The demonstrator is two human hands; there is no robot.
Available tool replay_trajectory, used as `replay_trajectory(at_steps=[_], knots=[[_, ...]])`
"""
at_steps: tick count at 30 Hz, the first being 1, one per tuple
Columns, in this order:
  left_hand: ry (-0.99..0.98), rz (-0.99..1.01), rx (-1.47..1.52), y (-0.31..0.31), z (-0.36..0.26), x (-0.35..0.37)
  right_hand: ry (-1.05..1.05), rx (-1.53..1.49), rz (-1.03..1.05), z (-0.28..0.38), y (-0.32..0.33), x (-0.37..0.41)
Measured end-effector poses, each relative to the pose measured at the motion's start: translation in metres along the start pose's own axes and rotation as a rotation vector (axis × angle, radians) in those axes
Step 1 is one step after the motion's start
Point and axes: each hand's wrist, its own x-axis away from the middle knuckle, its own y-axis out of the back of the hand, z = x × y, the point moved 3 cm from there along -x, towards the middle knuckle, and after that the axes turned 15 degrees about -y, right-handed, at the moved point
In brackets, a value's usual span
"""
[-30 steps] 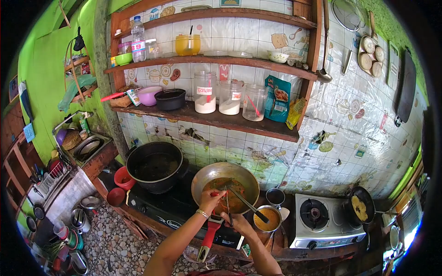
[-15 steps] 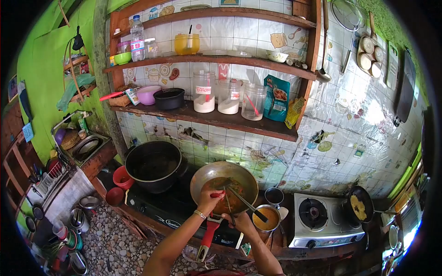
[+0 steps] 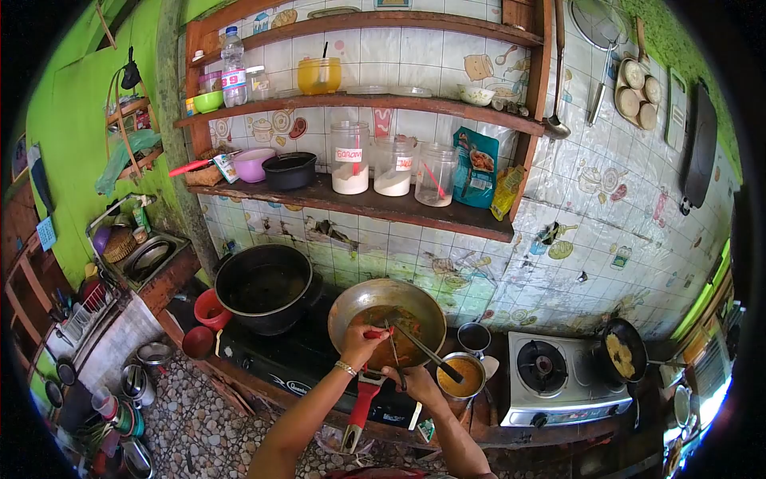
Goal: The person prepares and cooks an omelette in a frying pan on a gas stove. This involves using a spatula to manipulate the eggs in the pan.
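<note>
A metal wok (image 3: pixel 351 303) with reddish-brown food stands on the black stove (image 3: pixel 287 359), and its red handle (image 3: pixel 361 403) points toward me. My left hand (image 3: pixel 359 345) is over the wok's near rim, its fingers closed on a small red piece (image 3: pixel 373 334). Just to the right, my right hand (image 3: pixel 411 382) grips a thin dark tool (image 3: pixel 392 351), possibly scissors, that points up into the wok. A dark-handled spatula (image 3: pixel 431 354) leans in the wok; its handle reaches over a small pot of orange sauce (image 3: pixel 463 378).
A big black pot (image 3: pixel 266 286) sits left of the wok, with red bowls (image 3: pixel 209 310) beside it. To the right are a metal cup (image 3: pixel 475 337), a white single-burner stove (image 3: pixel 550 371) and a black pan with yellow food (image 3: pixel 621 355). Shelves with jars (image 3: pixel 348 168) hang above.
Both hands stay over the wok's near rim. The thin dark tool has shifted slightly up and left toward the red piece. The view has drifted a little.
</note>
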Motion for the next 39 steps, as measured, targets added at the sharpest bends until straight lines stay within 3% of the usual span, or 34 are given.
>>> replay_trajectory(at_steps=[3,5,6,8,12,14,21,23,30,32,37,39], knots=[[0.050,-0.004,0.020,0.001,-0.004,0.000,-0.014,0.045,-0.045,-0.004,0.002,-0.002],[0.223,0.020,0.180,0.000,-0.002,0.001,-0.054,0.022,0.010,-0.023,-0.001,-0.013],[0.220,0.022,0.180,0.001,-0.004,0.000,-0.053,0.021,0.006,-0.010,0.003,-0.005],[0.288,-0.022,0.333,0.002,-0.006,-0.001,-0.142,-0.142,0.193,0.013,0.009,0.013],[0.283,0.026,0.386,0.005,-0.004,0.000,-0.136,-0.172,0.212,0.015,0.006,0.012],[0.263,0.061,0.372,0.005,-0.003,-0.001,-0.021,-0.107,0.169,0.018,0.005,0.012],[0.226,0.054,0.179,0.006,-0.002,-0.001,-0.048,0.012,0.113,-0.004,-0.002,-0.005],[0.057,0.035,0.053,0.005,0.002,-0.004,0.013,-0.060,0.072,-0.008,-0.005,-0.008],[0.261,0.007,0.164,0.010,-0.016,-0.001,0.016,0.159,-0.086,0.015,0.013,0.012],[0.217,-0.105,0.380,0.021,-0.022,0.001,-0.135,0.224,-0.154,0.022,0.036,0.027],[0.373,-0.192,0.539,0.053,-0.011,0.010,-0.104,0.219,-0.265,0.007,0.084,0.043],[0.466,-0.127,0.891,0.049,-0.001,0.009,-0.067,0.141,-0.312,-0.005,0.081,0.042]])
